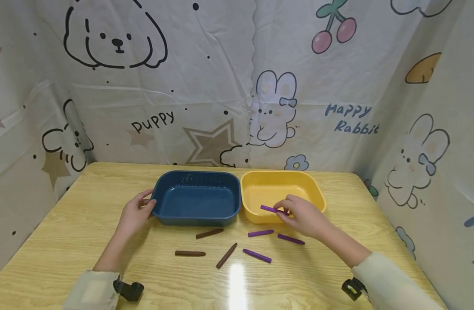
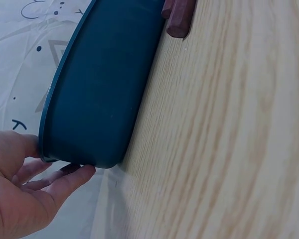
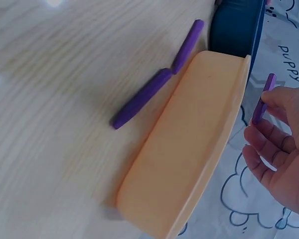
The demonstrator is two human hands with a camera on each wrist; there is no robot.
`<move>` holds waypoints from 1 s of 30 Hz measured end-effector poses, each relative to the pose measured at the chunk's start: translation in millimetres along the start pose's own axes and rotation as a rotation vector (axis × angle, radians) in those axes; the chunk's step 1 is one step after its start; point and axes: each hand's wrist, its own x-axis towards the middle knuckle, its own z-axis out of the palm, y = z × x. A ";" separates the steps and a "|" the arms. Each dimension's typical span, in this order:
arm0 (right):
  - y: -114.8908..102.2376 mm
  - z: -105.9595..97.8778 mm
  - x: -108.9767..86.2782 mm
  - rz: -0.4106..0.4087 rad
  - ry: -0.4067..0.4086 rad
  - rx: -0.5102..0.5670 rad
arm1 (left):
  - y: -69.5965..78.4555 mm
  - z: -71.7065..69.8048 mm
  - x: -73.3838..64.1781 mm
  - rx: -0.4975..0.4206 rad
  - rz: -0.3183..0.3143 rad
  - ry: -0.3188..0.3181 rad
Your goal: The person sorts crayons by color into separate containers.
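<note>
My left hand [image 1: 135, 212] holds the left end of a dark blue plastic bin [image 1: 198, 221], thumb and fingers at its rim and outer wall. Between thumb and fingertips, my right hand [image 1: 302, 215] pinches a purple crayon [image 1: 269, 209] over the front of a yellow bin [image 1: 256, 216]. In the right wrist view, this crayon [image 3: 263, 99] shows above the bin's rim, the other fingers loosely bent. Three more purple crayons [image 1: 257, 255] lie on the table before the bins. Left of them are three brown crayons [image 1: 190, 253].
The two bins stand side by side near the back of the wood-grain table [image 1: 117, 181]. Behind and beside it hangs a white printed cloth [image 1: 206, 86]. A dark strap device [image 1: 129, 291] sits on my left cuff, another [image 1: 353, 288] on the right.
</note>
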 end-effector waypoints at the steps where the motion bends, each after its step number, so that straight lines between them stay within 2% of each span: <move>1: -1.6 -0.9 2.2 0.003 -0.003 0.001 | 0.0 0.2 0.5 -0.002 0.003 0.001; 15: -21.5 -3.4 34.6 -0.013 -0.025 0.015 | 0.9 -1.0 0.4 -0.021 -0.014 -0.022; 24: -30.9 0.3 49.8 -0.009 -0.061 0.031 | -0.6 1.7 1.5 -0.055 -0.019 -0.033; 30: -36.5 7.4 60.5 -0.029 -0.055 0.031 | -1.7 -0.6 1.3 -0.054 -0.020 -0.035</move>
